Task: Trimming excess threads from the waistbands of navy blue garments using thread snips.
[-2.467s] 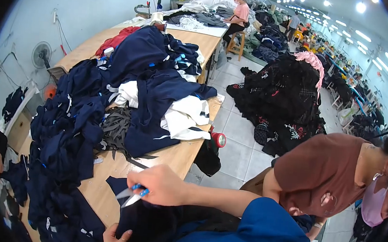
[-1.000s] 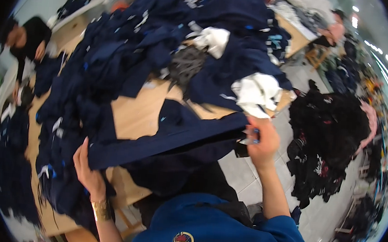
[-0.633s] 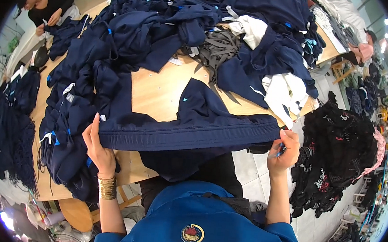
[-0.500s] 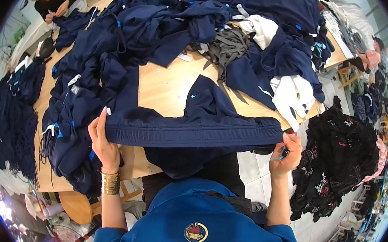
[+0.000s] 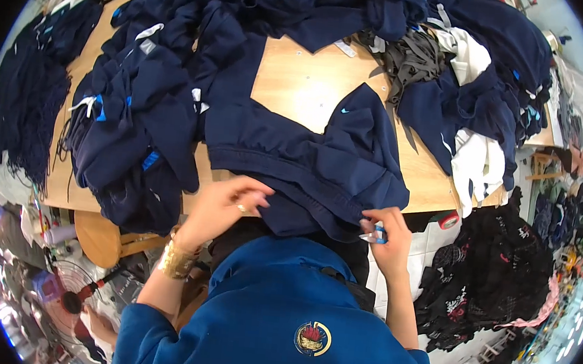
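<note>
A pair of navy sweatpants (image 5: 349,152) with a small light-blue mark lies on the table in front of me, its gathered elastic waistband (image 5: 292,175) sagging at the near edge. My left hand (image 5: 230,204) is beside the waistband's left part, with fingers loosely bent and apart and nothing visible in them. At the waistband's right end, my right hand (image 5: 389,242) is closed around a small blue-and-clear tool (image 5: 374,236) that looks like thread snips. Part of that tool is hidden by the fingers.
Navy garments (image 5: 137,120) are heaped at the left and along the back of the wooden table (image 5: 300,79). Grey fabric strips (image 5: 413,57) and white cloth (image 5: 477,163) lie at the right. A red tape roll (image 5: 449,220) sits by the edge; black garments (image 5: 492,269) are piled beyond.
The waistband was stretched taut between both hands; now it lies slack on the table. My left hand has let go and moved right, my right hand slightly left. The view has shifted downward.
</note>
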`<state>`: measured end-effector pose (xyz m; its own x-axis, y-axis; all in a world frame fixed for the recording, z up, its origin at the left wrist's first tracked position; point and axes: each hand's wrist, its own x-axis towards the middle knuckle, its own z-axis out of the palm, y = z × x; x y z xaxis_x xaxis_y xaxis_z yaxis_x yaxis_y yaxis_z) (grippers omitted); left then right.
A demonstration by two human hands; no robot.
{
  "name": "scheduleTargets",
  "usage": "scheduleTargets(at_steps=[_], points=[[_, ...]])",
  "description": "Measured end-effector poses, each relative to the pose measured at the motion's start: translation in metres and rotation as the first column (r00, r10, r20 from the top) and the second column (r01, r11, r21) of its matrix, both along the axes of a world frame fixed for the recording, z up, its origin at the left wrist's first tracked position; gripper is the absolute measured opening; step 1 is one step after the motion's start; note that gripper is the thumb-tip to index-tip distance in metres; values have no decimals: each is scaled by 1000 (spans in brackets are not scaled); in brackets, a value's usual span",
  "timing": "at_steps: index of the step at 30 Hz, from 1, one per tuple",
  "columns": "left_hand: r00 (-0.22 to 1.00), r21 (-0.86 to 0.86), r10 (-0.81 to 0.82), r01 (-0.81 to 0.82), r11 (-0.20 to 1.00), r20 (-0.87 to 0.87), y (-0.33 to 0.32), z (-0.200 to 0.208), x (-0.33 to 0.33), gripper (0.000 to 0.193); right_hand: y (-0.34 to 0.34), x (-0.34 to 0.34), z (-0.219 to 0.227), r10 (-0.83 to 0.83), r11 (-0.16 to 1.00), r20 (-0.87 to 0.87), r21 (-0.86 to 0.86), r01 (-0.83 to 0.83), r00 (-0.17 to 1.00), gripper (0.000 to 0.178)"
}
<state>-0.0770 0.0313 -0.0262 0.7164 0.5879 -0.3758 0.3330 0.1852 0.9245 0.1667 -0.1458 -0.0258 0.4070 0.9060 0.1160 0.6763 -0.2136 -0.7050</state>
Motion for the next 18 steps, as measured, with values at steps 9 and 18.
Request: scheduleTargets(at_steps=[9, 18], points=[[921, -725, 359, -144, 674, 151, -28, -45, 52, 35, 79, -19, -24, -103, 976, 31, -190, 107, 994, 19], [787, -792, 527, -83, 605, 321, -25, -9, 61, 13, 61, -16, 36, -43, 999, -704, -21, 40, 709, 8]])
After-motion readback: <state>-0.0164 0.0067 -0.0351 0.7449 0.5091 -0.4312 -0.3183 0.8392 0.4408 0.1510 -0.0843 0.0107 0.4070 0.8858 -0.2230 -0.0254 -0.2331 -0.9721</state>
